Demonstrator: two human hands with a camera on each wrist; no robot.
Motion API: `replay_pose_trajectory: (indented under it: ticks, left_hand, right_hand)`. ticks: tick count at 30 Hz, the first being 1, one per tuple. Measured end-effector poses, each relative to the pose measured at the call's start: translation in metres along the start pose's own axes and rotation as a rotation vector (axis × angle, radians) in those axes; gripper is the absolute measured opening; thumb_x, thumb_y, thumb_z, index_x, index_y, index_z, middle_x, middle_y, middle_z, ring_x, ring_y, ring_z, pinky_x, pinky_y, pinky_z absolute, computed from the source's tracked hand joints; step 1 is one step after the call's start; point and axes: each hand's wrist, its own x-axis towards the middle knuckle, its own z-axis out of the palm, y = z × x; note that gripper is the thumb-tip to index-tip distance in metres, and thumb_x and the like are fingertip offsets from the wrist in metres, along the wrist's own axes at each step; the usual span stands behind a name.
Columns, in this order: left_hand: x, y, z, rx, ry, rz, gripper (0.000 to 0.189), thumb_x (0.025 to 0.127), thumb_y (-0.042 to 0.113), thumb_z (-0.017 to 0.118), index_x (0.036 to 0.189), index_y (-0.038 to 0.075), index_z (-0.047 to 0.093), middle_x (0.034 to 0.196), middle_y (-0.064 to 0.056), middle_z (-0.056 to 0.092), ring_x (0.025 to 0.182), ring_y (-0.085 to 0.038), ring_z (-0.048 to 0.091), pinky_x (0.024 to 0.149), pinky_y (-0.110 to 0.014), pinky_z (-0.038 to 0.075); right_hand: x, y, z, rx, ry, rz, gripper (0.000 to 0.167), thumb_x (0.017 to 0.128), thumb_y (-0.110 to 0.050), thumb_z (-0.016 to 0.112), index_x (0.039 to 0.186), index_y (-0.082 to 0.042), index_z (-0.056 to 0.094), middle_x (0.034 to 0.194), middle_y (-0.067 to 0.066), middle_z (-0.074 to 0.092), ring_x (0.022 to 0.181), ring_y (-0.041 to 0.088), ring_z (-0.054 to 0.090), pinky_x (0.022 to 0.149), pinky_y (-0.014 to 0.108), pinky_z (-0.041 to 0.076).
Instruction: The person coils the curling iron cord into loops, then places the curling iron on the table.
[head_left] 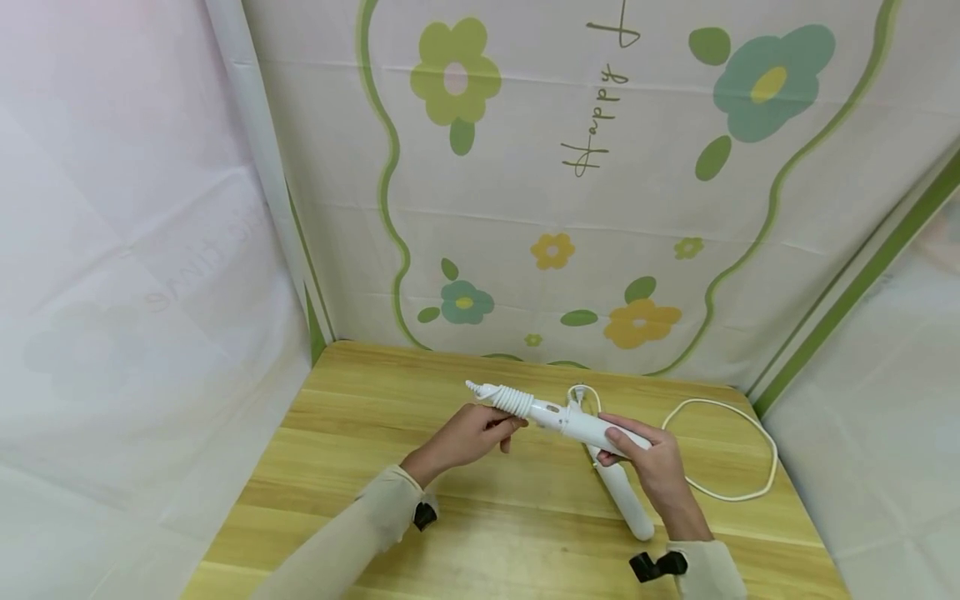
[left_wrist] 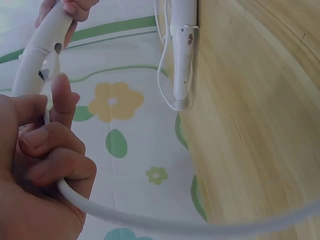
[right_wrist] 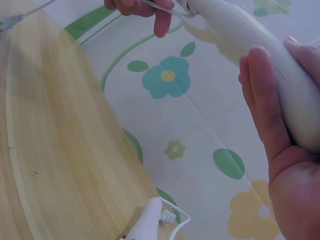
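Note:
A white hair styling iron (head_left: 588, 429) is held up over the table, its cord coiled around the narrow end (head_left: 513, 402). My right hand (head_left: 660, 467) grips the thick, ridged body, thumb on one side and fingers on the other. By the coiled end, my left hand (head_left: 472, 433) holds the white cord (left_wrist: 125, 217) between curled fingers; it runs out past the palm. A second white styling iron (head_left: 624, 500) lies on the table beneath the right hand, partly hidden by it in the head view. Its tapered end (left_wrist: 182, 75) shows in the left wrist view.
A loop of white cord (head_left: 774, 454) lies at the table's right side. Next to the second iron is a white plug (right_wrist: 167, 216). The wooden table (head_left: 360, 417) meets a flower-printed cloth (head_left: 510, 200) at the back, and pale cloth walls stand left and right.

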Motion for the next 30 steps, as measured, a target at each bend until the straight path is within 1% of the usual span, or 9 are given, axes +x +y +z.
replay_pose_trajectory:
  ticks: [3,4,7,9,14,20,26,28,30]
  left_hand:
    - [0.0,0.002,0.0,0.04,0.014,-0.027,0.03,0.117,0.034,0.054,0.11,0.023,0.081,0.079,-0.003,0.078,0.047,-0.005,0.033,0.055,-0.022,0.034]
    - [-0.001,0.001,0.0,0.052,0.018,-0.033,0.03,0.117,0.033,0.054,0.108,0.023,0.081,0.08,-0.005,0.078,0.047,-0.005,0.031,0.055,-0.022,0.034]
    - [-0.001,0.0,0.002,0.06,0.023,-0.053,0.034,0.117,0.032,0.053,0.098,0.022,0.079,0.078,0.001,0.076,0.047,-0.005,0.03,0.056,-0.023,0.034]
    - [-0.001,-0.001,0.002,0.051,0.023,-0.065,0.032,0.117,0.031,0.053,0.099,0.022,0.079,0.078,0.002,0.076,0.048,-0.005,0.03,0.054,-0.022,0.032]
    - [-0.003,0.0,-0.002,0.039,0.038,-0.066,0.029,0.117,0.029,0.052,0.109,0.022,0.079,0.082,-0.006,0.077,0.05,-0.004,0.034,0.051,-0.022,0.031]
    - [-0.005,0.001,-0.002,0.061,0.036,-0.045,0.027,0.117,0.03,0.054,0.106,0.021,0.078,0.079,-0.002,0.073,0.049,-0.004,0.034,0.051,-0.022,0.032]
    - [-0.006,0.001,0.0,0.07,0.032,-0.041,0.027,0.117,0.029,0.054,0.111,0.019,0.078,0.082,-0.006,0.075,0.051,-0.003,0.037,0.051,-0.021,0.033]
    - [-0.007,0.001,-0.001,0.081,0.049,-0.04,0.026,0.117,0.03,0.055,0.111,0.019,0.078,0.08,-0.004,0.075,0.051,-0.003,0.038,0.051,-0.021,0.033]
    - [-0.007,0.0,-0.003,0.099,0.064,-0.031,0.025,0.116,0.031,0.056,0.108,0.019,0.077,0.077,0.0,0.073,0.05,-0.003,0.038,0.052,-0.021,0.034]
  right_hand:
    - [0.002,0.001,0.006,-0.028,0.051,0.013,0.029,0.105,0.009,0.064,0.127,0.027,0.063,0.094,0.009,0.083,0.067,0.015,0.079,0.062,0.034,0.065]
    - [0.002,0.002,0.007,-0.027,0.062,0.01,0.028,0.104,0.009,0.065,0.126,0.027,0.064,0.094,0.009,0.084,0.067,0.015,0.079,0.062,0.034,0.065]
    - [0.004,0.003,0.01,-0.029,0.093,0.015,0.028,0.104,0.008,0.067,0.126,0.026,0.066,0.094,0.007,0.084,0.066,0.015,0.08,0.063,0.034,0.065]
    - [0.005,0.004,0.01,-0.031,0.122,0.029,0.03,0.104,0.007,0.067,0.127,0.025,0.065,0.094,0.005,0.084,0.066,0.014,0.08,0.064,0.033,0.065]
    - [0.006,0.007,0.009,-0.042,0.202,0.068,0.034,0.104,0.005,0.069,0.129,0.027,0.063,0.093,0.004,0.083,0.064,0.014,0.079,0.065,0.033,0.065]
    - [0.007,0.009,0.014,-0.105,0.221,0.077,0.033,0.102,0.003,0.073,0.127,0.023,0.067,0.092,0.001,0.083,0.064,0.017,0.079,0.065,0.035,0.065]
    - [0.007,0.012,0.017,-0.138,0.299,0.106,0.034,0.1,0.0,0.077,0.127,0.02,0.07,0.087,0.0,0.082,0.061,0.016,0.078,0.063,0.032,0.065]
    - [0.006,0.013,0.016,-0.158,0.302,0.123,0.036,0.1,-0.003,0.079,0.127,0.019,0.071,0.088,-0.002,0.082,0.061,0.017,0.079,0.064,0.033,0.065]
    - [0.005,0.014,0.013,-0.195,0.272,0.135,0.036,0.1,-0.005,0.08,0.127,0.017,0.072,0.091,-0.003,0.083,0.063,0.017,0.079,0.064,0.035,0.065]
